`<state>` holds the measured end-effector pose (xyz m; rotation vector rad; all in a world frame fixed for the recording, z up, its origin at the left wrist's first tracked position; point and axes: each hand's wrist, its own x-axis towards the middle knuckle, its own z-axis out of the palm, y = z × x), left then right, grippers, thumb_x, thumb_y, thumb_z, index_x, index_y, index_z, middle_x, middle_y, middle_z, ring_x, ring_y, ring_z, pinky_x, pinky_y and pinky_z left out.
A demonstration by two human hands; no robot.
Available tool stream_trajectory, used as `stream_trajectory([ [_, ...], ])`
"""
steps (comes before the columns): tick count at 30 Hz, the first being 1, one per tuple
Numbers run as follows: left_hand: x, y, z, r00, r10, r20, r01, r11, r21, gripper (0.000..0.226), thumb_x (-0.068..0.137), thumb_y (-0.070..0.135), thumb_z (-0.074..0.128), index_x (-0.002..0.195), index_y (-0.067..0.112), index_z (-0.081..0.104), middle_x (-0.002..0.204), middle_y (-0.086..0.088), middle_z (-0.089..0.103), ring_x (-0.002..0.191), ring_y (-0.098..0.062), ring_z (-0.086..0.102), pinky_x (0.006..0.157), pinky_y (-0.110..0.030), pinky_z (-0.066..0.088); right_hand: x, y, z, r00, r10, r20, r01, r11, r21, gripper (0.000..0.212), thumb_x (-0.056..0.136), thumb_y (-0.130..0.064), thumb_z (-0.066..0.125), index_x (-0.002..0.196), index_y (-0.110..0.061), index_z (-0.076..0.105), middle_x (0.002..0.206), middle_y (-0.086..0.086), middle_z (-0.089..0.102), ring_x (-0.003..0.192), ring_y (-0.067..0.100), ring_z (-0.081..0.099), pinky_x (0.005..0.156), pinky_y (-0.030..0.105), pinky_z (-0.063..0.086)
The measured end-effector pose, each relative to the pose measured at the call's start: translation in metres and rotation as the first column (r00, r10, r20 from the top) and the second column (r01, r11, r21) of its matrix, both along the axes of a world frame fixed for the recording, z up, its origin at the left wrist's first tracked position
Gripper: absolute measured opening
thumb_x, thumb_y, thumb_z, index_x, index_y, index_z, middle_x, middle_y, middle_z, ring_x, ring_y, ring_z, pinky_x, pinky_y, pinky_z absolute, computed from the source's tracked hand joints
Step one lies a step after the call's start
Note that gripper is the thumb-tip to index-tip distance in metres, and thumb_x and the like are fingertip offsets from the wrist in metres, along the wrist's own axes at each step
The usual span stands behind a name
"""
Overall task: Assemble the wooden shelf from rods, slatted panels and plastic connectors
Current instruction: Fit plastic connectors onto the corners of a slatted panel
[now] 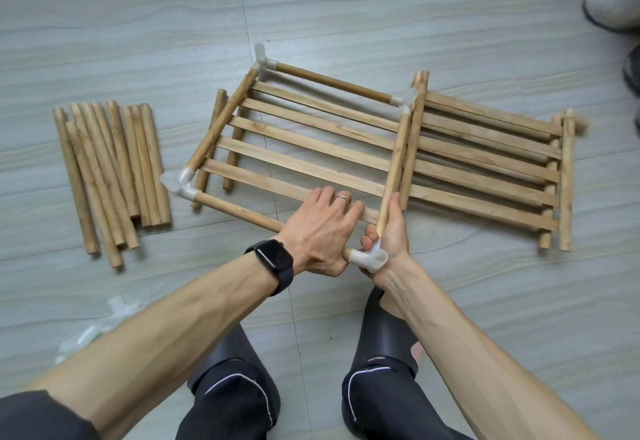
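**Ana:** Head view showed the rod frame (pixel 332 83) lying on the floor (pixel 346 6) over the slatted panels (pixel 485 162). What could have gone wrong?

**Ben:** In my judgement, the near rod (pixel 235 207) could have entered the corner connector (pixel 370 259) crooked if it was pushed at an angle. That might have levered the side rod (pixel 396 162) out of the far connector (pixel 405 98). I couldn't tell how deep it sat.

**Ana:** And the hands?

**Ben:** The left hand (pixel 318 228) lay over the near rod, fingers nearly straight across a slat, thumb tucked beneath the rod's end, pinching it. The right hand (pixel 388 235) was clamped round the side rod's lower end, the corner connector against its palm.
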<state>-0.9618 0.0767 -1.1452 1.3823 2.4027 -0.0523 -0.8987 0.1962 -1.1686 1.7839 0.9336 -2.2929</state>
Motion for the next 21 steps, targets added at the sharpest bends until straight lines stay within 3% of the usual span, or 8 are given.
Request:
stream_trajectory([
  [3, 0.001, 0.0, -0.003, 1.0, 0.01, -0.003, -0.01, 1.0, 0.003, 0.065, 0.069, 0.04, 0.052, 0.126, 0.011, 0.044, 0.115, -0.013, 0.052, 0.094, -0.03, 0.046, 0.09, -0.042, 0.043, 0.001, 0.003, -0.001, 1.0, 0.013, -0.01, -0.013, 1.0, -0.014, 0.06, 0.085, -0.077, 0.055, 0.095, -0.019, 0.063, 0.056, -0.003, 0.037, 0.044, 0.009, 0.033, 0.052, 0.025, 0.027],
  [8, 0.01, -0.004, -0.006, 0.998, 0.068, 0.018, -0.068, 0.998, -0.019, 0.065, 0.068, 0.038, 0.053, 0.125, 0.01, 0.044, 0.111, -0.012, 0.051, 0.094, -0.03, 0.046, 0.091, -0.041, 0.043, 0.004, 0.003, -0.004, 0.996, 0.077, 0.049, -0.079, 0.996, 0.038, 0.06, 0.09, -0.079, 0.043, 0.083, -0.019, 0.049, 0.05, -0.004, 0.038, 0.038, 0.01, 0.034, 0.039, 0.02, 0.031],
  [13, 0.005, -0.004, -0.009, 0.99, 0.121, 0.066, -0.122, 0.993, 0.003, 0.06, 0.072, 0.037, 0.053, 0.126, 0.012, 0.047, 0.111, -0.009, 0.054, 0.094, -0.028, 0.048, 0.089, -0.037, 0.043, 0.006, 0.002, -0.004, 0.999, 0.031, 0.044, -0.026, 0.993, -0.114, 0.071, 0.085, -0.087, 0.035, 0.074, -0.018, 0.048, 0.049, -0.004, 0.043, 0.036, 0.01, 0.039, 0.04, 0.018, 0.032],
  [17, 0.001, -0.002, -0.008, 0.984, 0.145, 0.107, -0.152, 0.987, 0.058, 0.051, 0.075, 0.029, 0.054, 0.124, 0.015, 0.048, 0.109, -0.007, 0.053, 0.09, -0.027, 0.047, 0.078, -0.035, 0.039, 0.017, 0.002, -0.009, 0.992, 0.123, 0.026, -0.124, 0.991, 0.051, 0.074, 0.082, -0.087, 0.044, 0.085, -0.014, 0.056, 0.051, -0.001, 0.044, 0.034, 0.01, 0.034, 0.033, 0.019, 0.024],
  [21, 0.009, -0.005, -0.013, 0.994, 0.097, 0.041, -0.096, 0.995, -0.022, 0.066, 0.076, 0.026, 0.057, 0.136, 0.013, 0.036, 0.119, -0.01, 0.048, 0.093, -0.028, 0.046, 0.085, -0.038, 0.043, 0.013, 0.004, -0.01, 0.98, 0.188, 0.067, -0.195, 0.971, 0.136, 0.073, 0.087, -0.081, 0.047, 0.086, -0.01, 0.065, 0.053, 0.001, 0.059, 0.038, 0.015, 0.05, 0.036, 0.023, 0.033],
])
